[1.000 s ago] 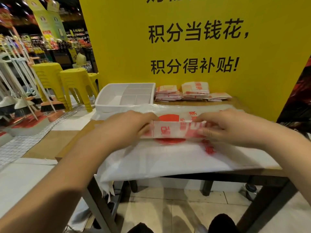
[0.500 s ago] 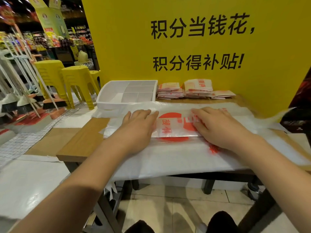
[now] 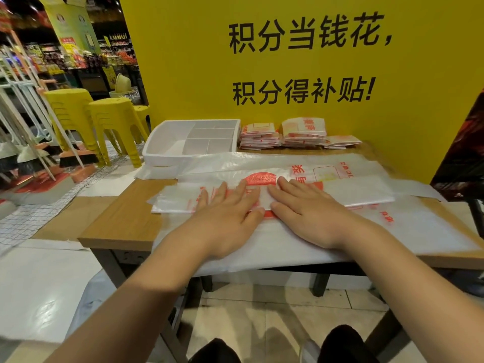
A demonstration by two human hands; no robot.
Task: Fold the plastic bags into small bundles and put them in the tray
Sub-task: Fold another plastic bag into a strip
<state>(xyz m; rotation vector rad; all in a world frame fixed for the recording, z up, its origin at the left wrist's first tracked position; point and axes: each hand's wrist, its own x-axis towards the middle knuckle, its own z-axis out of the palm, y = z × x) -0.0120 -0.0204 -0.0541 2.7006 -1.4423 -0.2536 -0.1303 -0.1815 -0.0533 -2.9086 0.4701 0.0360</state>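
Note:
A white plastic bag with red print, folded into a long strip (image 3: 348, 192), lies across a pile of flat bags (image 3: 327, 239) on the wooden table (image 3: 125, 221). My left hand (image 3: 230, 216) and my right hand (image 3: 306, 208) press flat on the strip's middle, side by side, fingers straight. A white divided tray (image 3: 159, 150) stands at the table's back left, its compartments showing nothing inside. Stacks of folded bag bundles (image 3: 301, 134) sit to the right of the tray against the yellow wall.
A yellow signboard (image 3: 301, 61) with black characters rises right behind the table. Yellow stacked stools (image 3: 115, 121) and brooms (image 3: 73, 155) stand to the left on the shop floor. A dark panel (image 3: 461, 153) borders the right side.
My hands have gone from pinching the folded edge to lying flat on the strip. They have slid together toward its middle, and the strip now lies smoothed out.

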